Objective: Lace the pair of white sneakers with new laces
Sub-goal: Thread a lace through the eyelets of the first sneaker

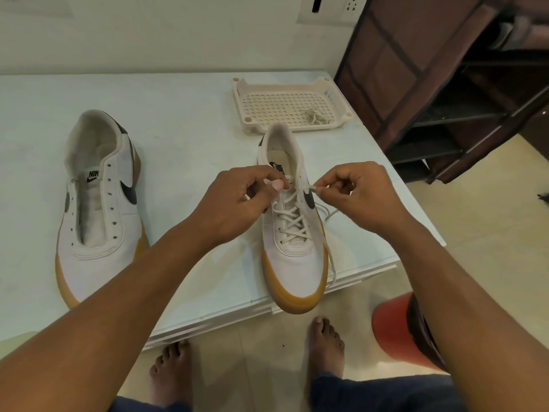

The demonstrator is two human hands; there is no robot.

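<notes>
From the head camera, a half-laced white sneaker (295, 263) sits at 6 o'clock on the table (184, 114), near the front edge. The left hand (234, 200) has curled fingers and pinches its top by the holes. The right hand (356, 194), at 3 o'clock from it, pinches the lace (289, 215). The second sneaker (98, 233) lies at 9 o'clock, unlaced. At 12 o'clock a tray (246, 93) holds a spare lace (316, 115)

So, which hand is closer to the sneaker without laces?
Left. The left hand is to the right of the unlaced sneaker; the right hand is farther, across the other sneaker.
</notes>
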